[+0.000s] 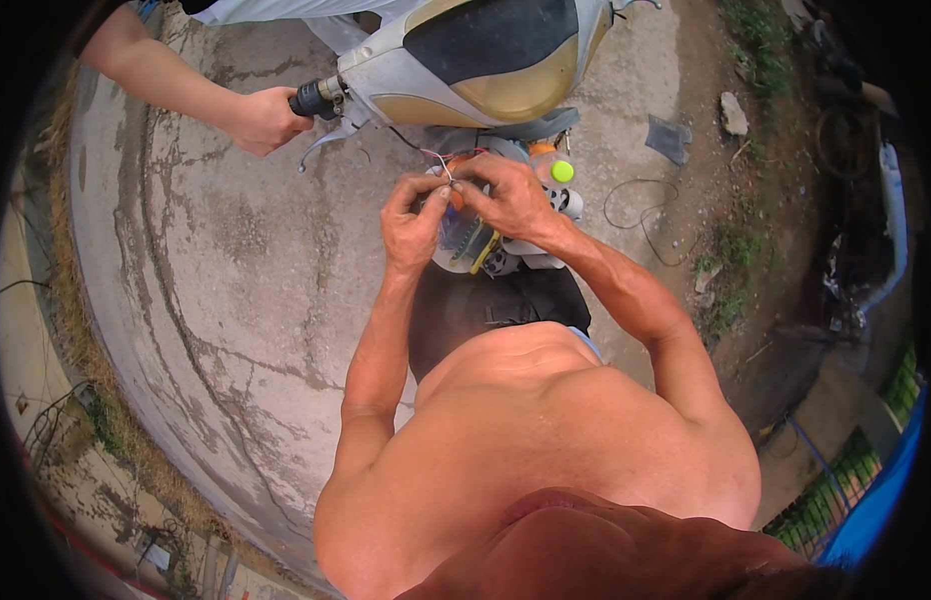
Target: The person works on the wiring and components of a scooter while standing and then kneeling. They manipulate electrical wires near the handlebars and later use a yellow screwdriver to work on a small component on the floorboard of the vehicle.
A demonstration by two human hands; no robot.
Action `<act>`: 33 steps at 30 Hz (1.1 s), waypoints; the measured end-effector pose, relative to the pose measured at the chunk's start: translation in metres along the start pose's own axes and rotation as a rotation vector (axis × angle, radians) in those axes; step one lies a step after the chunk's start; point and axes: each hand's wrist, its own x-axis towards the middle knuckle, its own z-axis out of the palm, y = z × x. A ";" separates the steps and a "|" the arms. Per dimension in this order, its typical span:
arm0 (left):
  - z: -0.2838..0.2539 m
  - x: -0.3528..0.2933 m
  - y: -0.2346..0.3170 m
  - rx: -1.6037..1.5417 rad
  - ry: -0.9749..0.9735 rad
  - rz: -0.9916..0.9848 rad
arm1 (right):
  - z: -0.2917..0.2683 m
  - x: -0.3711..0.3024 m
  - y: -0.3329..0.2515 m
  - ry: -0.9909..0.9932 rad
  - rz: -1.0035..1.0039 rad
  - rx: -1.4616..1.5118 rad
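Thin wires (444, 162), whitish and red, meet between my two hands in front of the scooter (486, 60), whose body is silver, gold and black. With thumb and fingers pinched together, my left hand (412, 222) is closed on the wires. My right hand (514, 200) pinches them from the other side, its fingertips close to the left ones. A dark cable (407, 141) runs from the handlebar side of the scooter toward the wires. The exact joint is partly hidden by my fingertips.
Another person's hand (267, 121) holds the black handlebar grip (312, 100), with a brake lever (324, 142) below. Under my hands are a yellow-edged tool (484, 254) and a bottle with a lime cap (563, 171). A loose wire loop (641, 182) lies on the concrete.
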 end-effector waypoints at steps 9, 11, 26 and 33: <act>0.002 0.011 0.008 -0.247 -0.035 -0.366 | 0.000 -0.005 0.001 -0.007 -0.099 -0.094; 0.006 0.012 0.008 -0.242 -0.020 -0.402 | 0.001 -0.005 0.002 0.004 -0.110 -0.086; 0.017 0.008 -0.019 -0.294 0.056 -0.225 | -0.006 0.000 0.008 -0.131 0.430 0.300; 0.016 0.011 -0.025 -0.224 0.029 -0.221 | -0.005 0.001 0.012 -0.124 0.254 0.192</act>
